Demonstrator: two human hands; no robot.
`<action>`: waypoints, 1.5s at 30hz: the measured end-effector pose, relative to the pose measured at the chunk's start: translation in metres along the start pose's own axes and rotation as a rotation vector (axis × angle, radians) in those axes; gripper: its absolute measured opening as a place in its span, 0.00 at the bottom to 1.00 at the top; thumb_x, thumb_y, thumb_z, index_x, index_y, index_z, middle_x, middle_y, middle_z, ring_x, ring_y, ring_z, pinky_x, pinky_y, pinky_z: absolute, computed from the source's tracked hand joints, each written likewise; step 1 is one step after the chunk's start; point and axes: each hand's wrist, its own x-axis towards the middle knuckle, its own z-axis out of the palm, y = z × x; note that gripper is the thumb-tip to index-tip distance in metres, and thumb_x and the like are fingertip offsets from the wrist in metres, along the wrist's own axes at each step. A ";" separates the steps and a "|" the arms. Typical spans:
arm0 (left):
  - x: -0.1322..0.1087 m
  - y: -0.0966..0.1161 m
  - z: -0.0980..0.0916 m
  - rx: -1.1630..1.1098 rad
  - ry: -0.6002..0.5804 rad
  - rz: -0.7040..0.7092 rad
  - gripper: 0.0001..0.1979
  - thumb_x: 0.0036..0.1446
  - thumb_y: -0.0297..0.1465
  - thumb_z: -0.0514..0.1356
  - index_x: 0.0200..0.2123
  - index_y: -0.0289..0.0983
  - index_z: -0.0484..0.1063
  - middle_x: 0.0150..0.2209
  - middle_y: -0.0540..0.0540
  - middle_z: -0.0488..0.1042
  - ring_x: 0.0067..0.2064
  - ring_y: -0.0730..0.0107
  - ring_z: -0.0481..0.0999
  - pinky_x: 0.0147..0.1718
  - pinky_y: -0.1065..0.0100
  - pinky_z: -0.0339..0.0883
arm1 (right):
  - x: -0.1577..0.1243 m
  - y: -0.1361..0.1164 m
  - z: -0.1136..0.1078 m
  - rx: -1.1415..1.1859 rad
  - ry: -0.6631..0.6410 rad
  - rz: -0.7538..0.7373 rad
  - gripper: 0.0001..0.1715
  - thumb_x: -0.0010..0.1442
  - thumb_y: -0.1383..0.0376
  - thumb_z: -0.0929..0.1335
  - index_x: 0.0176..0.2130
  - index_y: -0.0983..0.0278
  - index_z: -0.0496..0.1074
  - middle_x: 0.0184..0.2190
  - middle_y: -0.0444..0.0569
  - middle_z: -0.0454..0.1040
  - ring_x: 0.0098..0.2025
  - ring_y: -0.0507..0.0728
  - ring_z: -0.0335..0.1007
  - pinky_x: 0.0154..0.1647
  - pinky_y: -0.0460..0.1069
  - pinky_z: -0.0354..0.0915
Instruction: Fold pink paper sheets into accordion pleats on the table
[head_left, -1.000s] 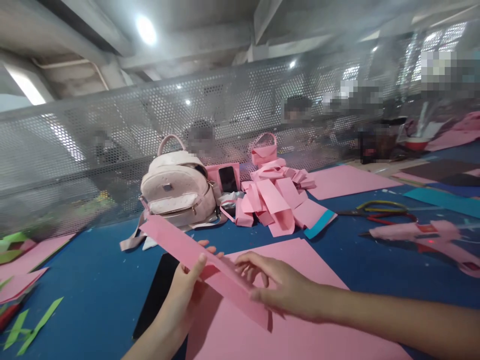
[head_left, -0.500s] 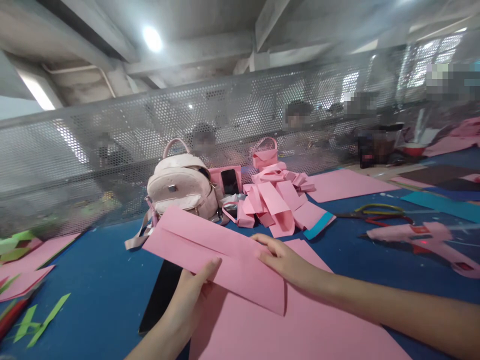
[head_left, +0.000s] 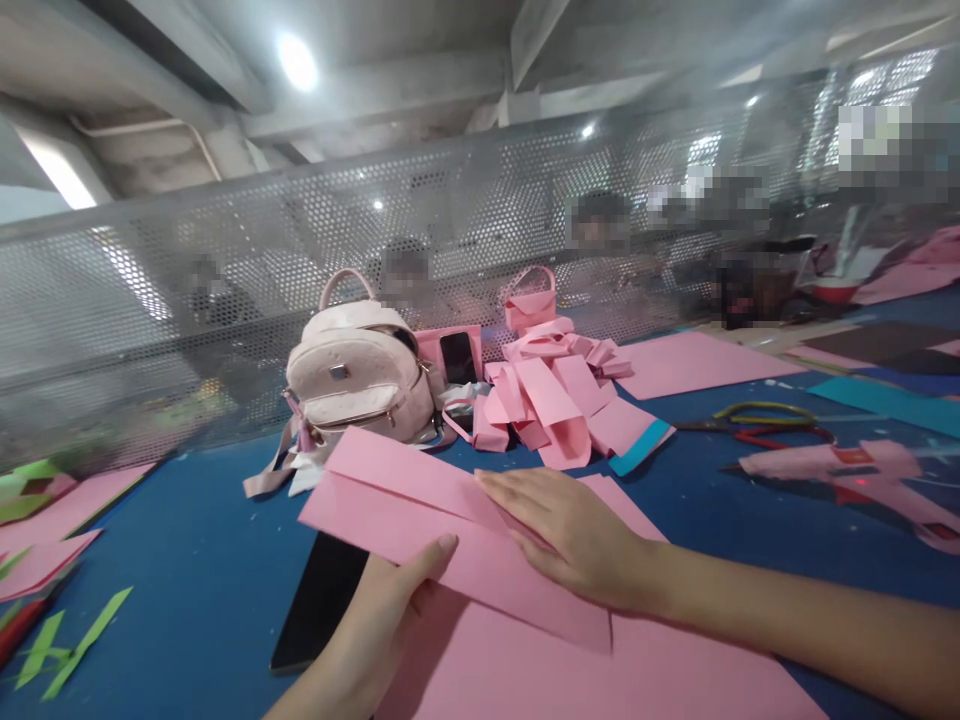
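A folded pink sheet of paper [head_left: 390, 505] is tilted above the table, one layer overlapping the other along its length. My left hand [head_left: 397, 610] grips its lower edge, thumb on top and fingers underneath. Stretched flat across the right part of the paper lies my right hand [head_left: 570, 535], its fingers pressed on the surface. Below both hands is a larger pink sheet [head_left: 525, 670], partly covering a dark flat tablet-like thing [head_left: 322, 600].
A pale backpack [head_left: 356, 375] and a heap of folded pink paper pieces [head_left: 551, 400] stand by the perforated metal screen [head_left: 480, 240]. Scissors [head_left: 765, 420] and a pink glue gun [head_left: 847, 470] lie to the right. Green paper strips [head_left: 86, 640] lie at left.
My right hand has gone from holding the paper's upper edge to lying flat on top of it. The paper has shifted slightly right and down.
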 end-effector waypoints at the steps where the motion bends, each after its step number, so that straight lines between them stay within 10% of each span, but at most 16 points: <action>1: -0.002 0.000 0.000 0.037 0.005 -0.009 0.36 0.48 0.29 0.74 0.60 0.38 0.66 0.50 0.38 0.79 0.51 0.49 0.79 0.46 0.58 0.76 | -0.001 -0.002 -0.001 0.036 -0.029 0.026 0.33 0.66 0.63 0.62 0.68 0.67 0.56 0.64 0.59 0.65 0.63 0.65 0.63 0.61 0.62 0.62; 13: -0.007 -0.002 0.002 0.067 -0.054 0.005 0.28 0.43 0.35 0.76 0.49 0.36 0.75 0.42 0.39 0.81 0.46 0.51 0.81 0.43 0.59 0.76 | 0.006 -0.015 -0.016 0.792 0.038 0.514 0.23 0.65 0.56 0.66 0.57 0.60 0.69 0.59 0.53 0.70 0.61 0.63 0.66 0.62 0.58 0.63; 19: 0.006 -0.003 -0.005 -0.054 -0.099 0.004 0.17 0.42 0.34 0.77 0.22 0.35 0.71 0.23 0.48 0.76 0.30 0.68 0.79 0.33 0.71 0.74 | 0.009 -0.004 -0.014 0.974 0.178 0.853 0.35 0.60 0.52 0.68 0.63 0.59 0.63 0.63 0.55 0.66 0.62 0.68 0.64 0.63 0.65 0.61; 29: -0.008 0.008 0.012 -0.193 -0.261 -0.138 0.22 0.52 0.42 0.68 0.48 0.38 0.76 0.45 0.39 0.80 0.49 0.49 0.78 0.46 0.58 0.73 | 0.002 -0.031 -0.016 1.155 -0.111 0.372 0.46 0.59 0.69 0.69 0.70 0.54 0.50 0.72 0.49 0.49 0.71 0.61 0.46 0.70 0.58 0.49; 36: -0.023 0.013 0.019 0.054 -0.232 -0.016 0.39 0.39 0.39 0.76 0.56 0.39 0.70 0.45 0.36 0.79 0.46 0.44 0.80 0.42 0.55 0.74 | 0.002 -0.045 -0.029 1.012 -0.226 0.386 0.49 0.60 0.67 0.69 0.72 0.55 0.45 0.72 0.49 0.47 0.72 0.62 0.44 0.70 0.60 0.50; 45: -0.001 0.023 -0.002 0.012 -0.115 0.055 0.25 0.44 0.31 0.71 0.47 0.38 0.74 0.40 0.41 0.81 0.37 0.55 0.82 0.34 0.64 0.74 | 0.008 -0.019 -0.026 1.416 0.011 0.738 0.46 0.57 0.63 0.70 0.69 0.55 0.52 0.61 0.54 0.69 0.56 0.66 0.72 0.54 0.60 0.70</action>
